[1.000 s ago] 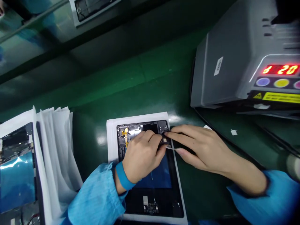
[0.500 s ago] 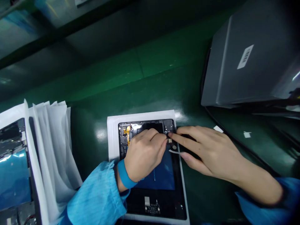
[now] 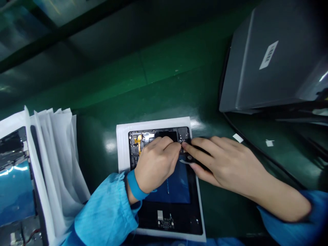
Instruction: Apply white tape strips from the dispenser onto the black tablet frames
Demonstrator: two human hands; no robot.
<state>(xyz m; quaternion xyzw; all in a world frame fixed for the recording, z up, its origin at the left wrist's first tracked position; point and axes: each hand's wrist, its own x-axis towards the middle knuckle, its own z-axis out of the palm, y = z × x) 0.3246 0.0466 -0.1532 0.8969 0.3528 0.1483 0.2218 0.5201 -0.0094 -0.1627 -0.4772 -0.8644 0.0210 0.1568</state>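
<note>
An opened tablet (image 3: 176,218) with bare circuit parts and a blue battery area (image 3: 179,186) lies on a white sheet (image 3: 123,150). My left hand (image 3: 157,164), a blue band at its wrist, is closed in a pinch over the tablet's upper right; whatever the fingertips hold is hidden. From the right, my right hand (image 3: 225,164) reaches in with its fingers apart, the index fingertip touching the tablet beside my left fingertips. A thin pale strip (image 3: 185,162) sticks out at my right thumb's tip.
Upright white sheets (image 3: 56,153) stand at left beside another opened device (image 3: 15,191). A large grey box (image 3: 266,61) is at the upper right, a black cable (image 3: 269,157) below it. Two white scraps (image 3: 238,137) lie near the cable.
My right hand has shifted slightly left over the tablet, its thumb and the pale strip moving with it. My left hand keeps its pinch at nearly the same spot.
</note>
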